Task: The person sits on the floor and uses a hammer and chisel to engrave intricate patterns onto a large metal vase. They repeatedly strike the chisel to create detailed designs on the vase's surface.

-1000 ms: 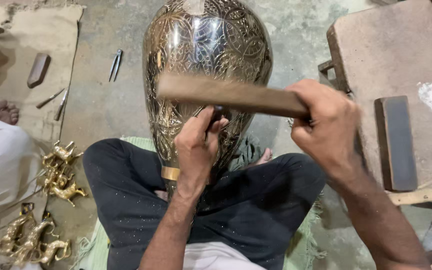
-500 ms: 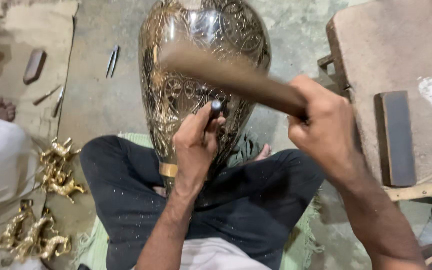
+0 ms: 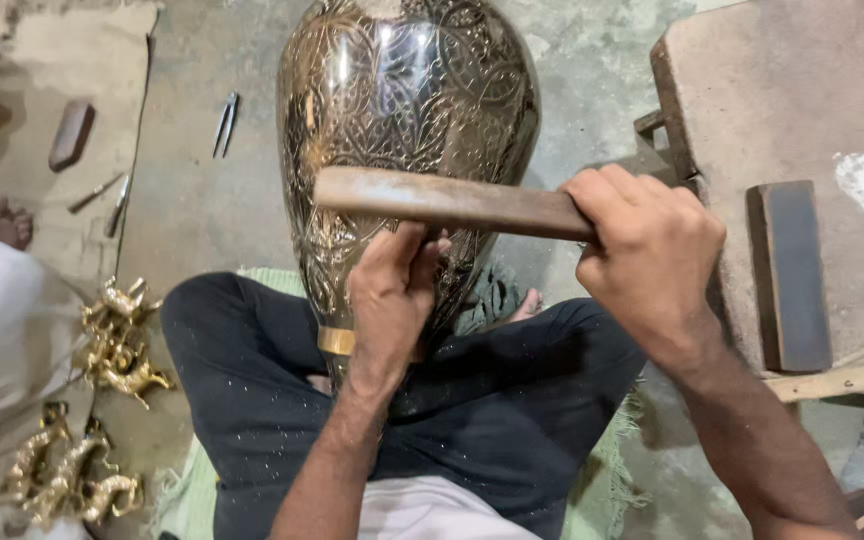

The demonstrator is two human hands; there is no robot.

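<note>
I sit with my legs crossed. My left hand is up, fingers pinched tight on a small tool I can hardly see, pressed to the shiny metal vase that leans on my lap. My right hand makes a fist around a flat wooden stick, held sideways across the vase. Little gold figures lie on the floor to my left.

Dark, glossy metal vase engraved all over with leaf and scroll patterns, gold band at its neck. Brown wooden stick. Shiny gold figurines, perhaps animals. Grey floor; pale green mat.
</note>
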